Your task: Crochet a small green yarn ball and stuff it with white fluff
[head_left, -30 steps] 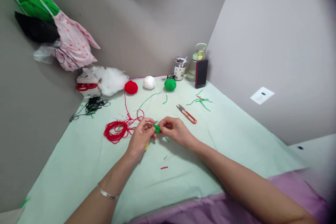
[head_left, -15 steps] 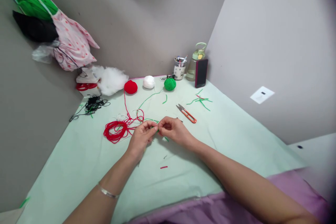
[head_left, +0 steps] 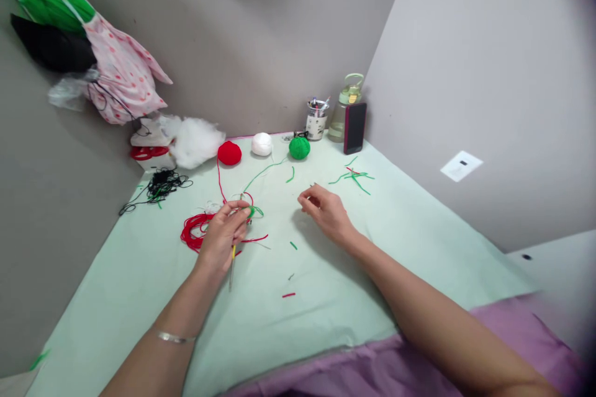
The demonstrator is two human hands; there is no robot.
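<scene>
My left hand [head_left: 223, 232] pinches a small piece of green yarn work [head_left: 252, 211] between thumb and fingertips. A thin crochet hook [head_left: 232, 268] with a yellow part and metallic shaft sticks out below that hand. From the piece, a green strand runs back to the green yarn ball [head_left: 299, 148]. My right hand [head_left: 326, 211] is apart from it, further right, thumb and fingers curled together; what they hold, if anything, is hidden. It covers the spot where orange thread snips lay; only a small tip shows. Looped red yarn [head_left: 193, 231] lies beside and behind my left hand.
Red [head_left: 230, 153] and white [head_left: 261, 144] yarn balls stand at the back. Behind are a pen cup [head_left: 316, 124], a bottle [head_left: 338, 125] and a phone [head_left: 355, 129]. Tangled black yarn [head_left: 165, 186] lies left, green scraps [head_left: 354, 177] right. White stuffing [head_left: 195, 142] sits against the wall.
My hands were together at the green piece; now they are apart. My left hand moved left with the piece, while my right moved right and up, over the snips.
</scene>
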